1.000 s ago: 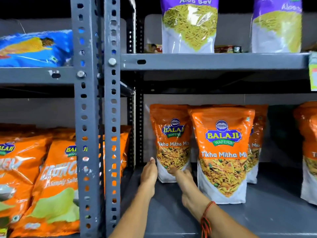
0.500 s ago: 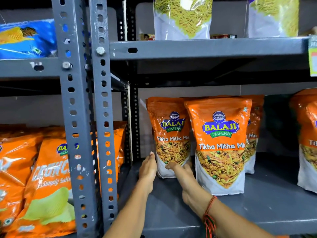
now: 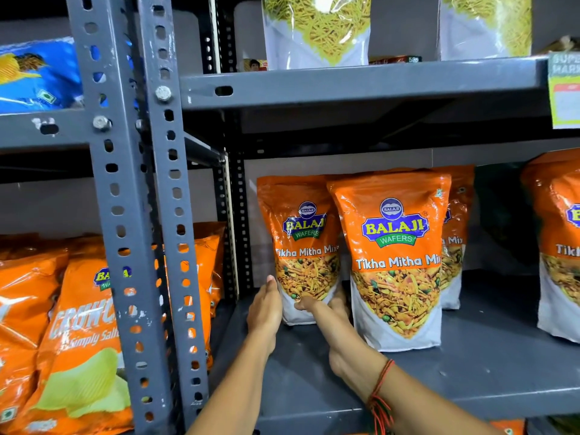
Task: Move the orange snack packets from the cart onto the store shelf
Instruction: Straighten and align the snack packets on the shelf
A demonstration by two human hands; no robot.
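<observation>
A grey steel shelf (image 3: 470, 356) fills the view, and both hands reach onto its deck from below. A perforated upright post (image 3: 131, 215) stands just to the left of the hands, dividing this bay from the next one.

Beyond the post, well to the left of the hands, orange chip bags (image 3: 78, 340) lean packed together in the neighbouring bay. Above the hands, on the next shelf up, stand two clear-windowed pouches of yellow sev (image 3: 317, 29).

Just right of the hands stands an upright orange snack packet (image 3: 395, 255), set forward on the deck, with another partly hidden behind it. Further right, well apart, more orange packets show at the frame edge.

Between the hands is the rear orange packet (image 3: 303, 243), standing upright near the back wall. Its clear window shows a mixed fried snack inside. The left hand (image 3: 265, 309) lies flat and open against the packet's left edge. The right hand (image 3: 326, 309) is loosely curled around the lower right corner, thumb across the front, fingers hidden behind. The two-sided hold seems meant to square the pouch and keep it from tipping, so that it lines up in the row. The cart is out of view.
</observation>
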